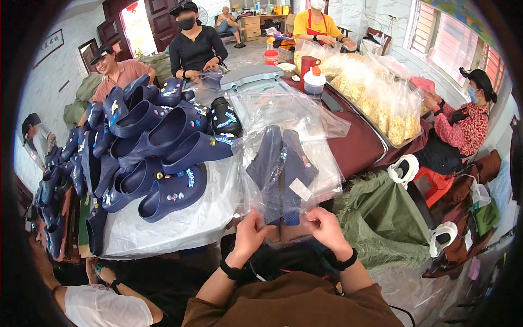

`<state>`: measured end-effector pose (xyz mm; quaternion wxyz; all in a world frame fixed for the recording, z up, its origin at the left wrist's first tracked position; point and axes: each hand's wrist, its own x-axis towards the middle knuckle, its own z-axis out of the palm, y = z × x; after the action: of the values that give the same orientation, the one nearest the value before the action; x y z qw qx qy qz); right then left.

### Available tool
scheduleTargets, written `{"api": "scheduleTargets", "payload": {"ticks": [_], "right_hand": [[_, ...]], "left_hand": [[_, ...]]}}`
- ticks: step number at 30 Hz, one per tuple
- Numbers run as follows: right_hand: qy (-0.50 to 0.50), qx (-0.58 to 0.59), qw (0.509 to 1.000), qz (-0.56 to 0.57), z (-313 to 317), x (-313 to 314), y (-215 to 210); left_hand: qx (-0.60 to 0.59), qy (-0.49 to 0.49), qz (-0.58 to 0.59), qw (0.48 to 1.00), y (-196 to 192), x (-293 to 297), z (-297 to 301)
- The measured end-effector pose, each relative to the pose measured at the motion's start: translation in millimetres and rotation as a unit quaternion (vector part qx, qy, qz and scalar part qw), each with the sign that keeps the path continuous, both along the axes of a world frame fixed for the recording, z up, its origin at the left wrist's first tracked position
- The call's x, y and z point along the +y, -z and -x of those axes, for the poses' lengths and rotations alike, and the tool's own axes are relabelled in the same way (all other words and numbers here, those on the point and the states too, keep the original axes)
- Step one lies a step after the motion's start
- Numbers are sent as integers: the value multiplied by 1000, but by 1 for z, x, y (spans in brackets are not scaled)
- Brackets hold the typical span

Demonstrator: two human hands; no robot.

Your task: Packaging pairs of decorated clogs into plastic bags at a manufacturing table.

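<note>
A pair of navy clogs (267,171) lies side by side inside a clear plastic bag (328,185) on the table in front of me. A white rectangular label (300,189) shows on the right clog or on the bag over it; I cannot tell which. My left hand (249,235) pinches the bag's near edge at its left corner. At the right corner, my right hand (328,229) pinches the same edge between thumb and fingers. The near ends of the clogs sit between my two hands, under the film.
Navy clogs with charms (174,191) are heaped at the left. Flat clear bags (272,109) lie beyond, near a grey plastic piece (256,76). A tray (406,143) holds bags of yellowish pieces. A green woven sack (376,218) is at right. Several other people are around the table.
</note>
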<state>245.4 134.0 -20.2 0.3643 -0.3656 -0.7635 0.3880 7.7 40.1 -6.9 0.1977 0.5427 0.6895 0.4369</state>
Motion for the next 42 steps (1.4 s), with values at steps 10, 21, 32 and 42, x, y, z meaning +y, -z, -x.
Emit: {"api": "scheduleTargets", "payload": {"ticks": [10, 21, 32, 42], "right_hand": [[-40, 97, 991, 79, 11, -11, -17], [59, -80, 991, -94, 39, -25, -40], [77, -90, 989, -92, 36, -13, -37], [70, -8, 991, -110, -9, 12, -21]], "left_hand": [[9, 51, -25, 998, -4, 11, -15], [-36, 243, 18, 969, -10, 10, -19], [61, 335, -55, 939, -16, 7, -8], [31, 285, -96, 953, -20, 8, -6]]}}
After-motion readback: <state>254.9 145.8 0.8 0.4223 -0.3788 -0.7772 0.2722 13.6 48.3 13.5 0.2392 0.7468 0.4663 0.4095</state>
